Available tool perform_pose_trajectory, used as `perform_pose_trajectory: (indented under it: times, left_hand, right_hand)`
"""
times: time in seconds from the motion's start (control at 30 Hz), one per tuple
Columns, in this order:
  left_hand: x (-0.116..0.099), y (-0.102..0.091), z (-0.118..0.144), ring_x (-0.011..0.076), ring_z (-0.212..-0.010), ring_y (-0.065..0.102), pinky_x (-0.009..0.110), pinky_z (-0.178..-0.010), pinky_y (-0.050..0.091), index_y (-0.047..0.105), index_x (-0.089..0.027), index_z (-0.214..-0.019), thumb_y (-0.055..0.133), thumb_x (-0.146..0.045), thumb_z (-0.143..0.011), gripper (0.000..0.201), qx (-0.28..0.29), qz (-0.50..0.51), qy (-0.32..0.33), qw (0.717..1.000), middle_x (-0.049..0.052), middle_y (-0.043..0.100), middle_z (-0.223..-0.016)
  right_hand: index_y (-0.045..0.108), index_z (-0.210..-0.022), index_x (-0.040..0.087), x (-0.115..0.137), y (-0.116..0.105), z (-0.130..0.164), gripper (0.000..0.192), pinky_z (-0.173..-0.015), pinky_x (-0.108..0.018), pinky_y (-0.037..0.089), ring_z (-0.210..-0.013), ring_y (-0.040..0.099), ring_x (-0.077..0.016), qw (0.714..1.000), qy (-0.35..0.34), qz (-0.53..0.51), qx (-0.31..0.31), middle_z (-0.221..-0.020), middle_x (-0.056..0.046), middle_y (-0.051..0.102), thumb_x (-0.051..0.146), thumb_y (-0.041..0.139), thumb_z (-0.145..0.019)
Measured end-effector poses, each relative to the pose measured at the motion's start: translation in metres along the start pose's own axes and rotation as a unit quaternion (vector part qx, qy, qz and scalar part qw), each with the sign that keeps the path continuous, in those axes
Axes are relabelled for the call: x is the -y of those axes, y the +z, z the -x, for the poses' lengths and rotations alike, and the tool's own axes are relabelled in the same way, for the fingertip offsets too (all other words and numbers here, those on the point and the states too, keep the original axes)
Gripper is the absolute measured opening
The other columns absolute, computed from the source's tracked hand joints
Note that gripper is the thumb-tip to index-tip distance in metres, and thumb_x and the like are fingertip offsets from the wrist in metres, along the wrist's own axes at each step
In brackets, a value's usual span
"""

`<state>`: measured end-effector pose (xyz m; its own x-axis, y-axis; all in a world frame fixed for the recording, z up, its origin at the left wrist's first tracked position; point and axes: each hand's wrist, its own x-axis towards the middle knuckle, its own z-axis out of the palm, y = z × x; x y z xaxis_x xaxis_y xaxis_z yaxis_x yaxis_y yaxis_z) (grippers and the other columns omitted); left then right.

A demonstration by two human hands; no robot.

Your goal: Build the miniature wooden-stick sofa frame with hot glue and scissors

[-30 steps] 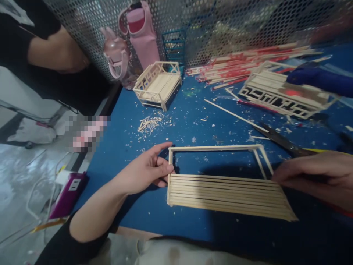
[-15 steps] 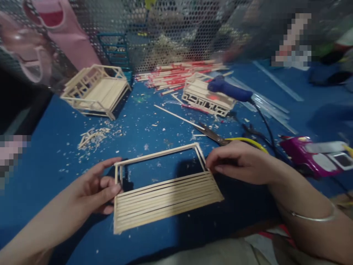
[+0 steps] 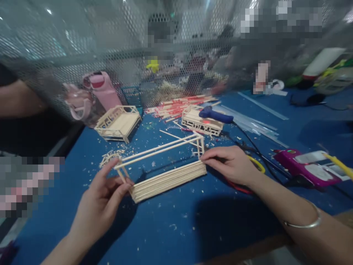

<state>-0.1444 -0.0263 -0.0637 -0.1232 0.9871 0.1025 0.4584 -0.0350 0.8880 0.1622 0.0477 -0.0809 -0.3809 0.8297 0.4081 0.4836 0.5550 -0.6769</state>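
Note:
A pale wooden stick frame (image 3: 165, 176), a slatted panel with an open rectangular border, is lifted at an angle above the blue table (image 3: 171, 228). My left hand (image 3: 103, 197) pinches its left end between thumb and fingers. My right hand (image 3: 231, 163) grips its right end, fingers over the corner. A silver bangle (image 3: 303, 222) circles my right wrist.
A finished small stick bench (image 3: 118, 123) stands at the back left beside a pink bottle (image 3: 103, 92). Another stick model (image 3: 201, 125) with a blue glue gun (image 3: 215, 116) lies behind, near red-tipped sticks (image 3: 179, 106). A purple device (image 3: 306, 169), cables, scissors and wood scraps lie around. Mesh screen behind.
The frame has been tilted up off the table, held at both ends. The view rose and pulled back, showing more of the mesh screen.

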Motion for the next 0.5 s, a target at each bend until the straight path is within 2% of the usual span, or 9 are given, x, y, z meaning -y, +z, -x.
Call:
perform_pose_trajectory:
  times: [0.17,0.3,0.5]
  left_hand:
    - [0.012,0.007,0.002,0.0175,-0.074,0.063,0.029,-0.07,0.05,0.02,-0.024,-0.141,0.057,-0.031,-0.08,0.072,-0.015,-0.019,0.099,0.995,0.0,0.066,-0.078]
    - [0.006,0.009,0.003,0.0162,-0.07,0.062,0.03,-0.068,0.051,0.007,-0.023,-0.145,0.061,-0.03,-0.077,0.087,0.008,0.013,0.108,0.994,-0.001,0.063,-0.075]
    - [0.005,0.008,-0.004,0.0175,-0.072,0.064,0.033,-0.075,0.05,0.005,-0.017,-0.146,0.062,-0.03,-0.075,0.092,-0.015,-0.053,0.126,0.99,0.0,0.065,-0.075]
  right_hand:
    - [0.061,-0.069,0.02,-0.003,0.011,-0.004,0.012,-0.059,-0.028,0.048,-0.061,0.062,-0.0162,0.997,0.02,-0.048,-0.055,-0.067,-0.003,0.068,0.03,0.057,-0.075]
    - [0.05,-0.067,0.021,-0.003,0.016,-0.002,0.021,-0.054,-0.028,0.045,-0.055,0.056,-0.0141,0.988,0.043,-0.114,-0.097,-0.064,-0.002,0.062,0.037,0.063,-0.07]
    - [0.045,-0.069,0.021,-0.008,0.023,-0.007,0.023,-0.062,-0.03,0.047,-0.063,0.059,-0.0153,0.984,0.026,-0.165,-0.055,-0.067,0.0,0.062,0.034,0.064,-0.066]
